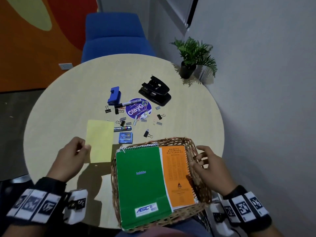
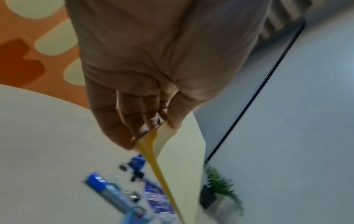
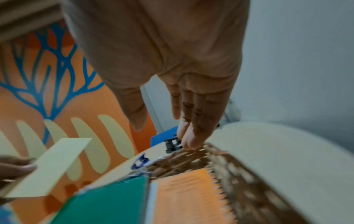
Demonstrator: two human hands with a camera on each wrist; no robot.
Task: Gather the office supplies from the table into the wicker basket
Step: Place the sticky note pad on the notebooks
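My left hand [image 1: 75, 155] pinches a yellow paper pad [image 1: 100, 141] by its near left edge, lifted over the table left of the basket; the left wrist view shows thumb and fingers [image 2: 134, 128] clamped on the yellow pad [image 2: 182, 166]. The wicker basket [image 1: 200, 183] sits at the table's near edge and holds a green spiral notebook [image 1: 142, 183] and an orange notebook [image 1: 176, 175]. My right hand [image 1: 205, 161] hovers over the basket's right rim, fingers relaxed and empty. In the right wrist view the fingers [image 3: 193, 121] hang above the basket [image 3: 249, 189].
Loose on the round table [image 1: 68, 100]: a black hole punch [image 1: 155, 90], blue stapler [image 1: 114, 96], marker [image 1: 128, 103], round purple box [image 1: 138, 108], several binder clips [image 1: 147, 133] and staple strips, a glue tube [image 1: 122, 128], a small blue box [image 1: 125, 137]. A potted plant [image 1: 193, 59] stands far right.
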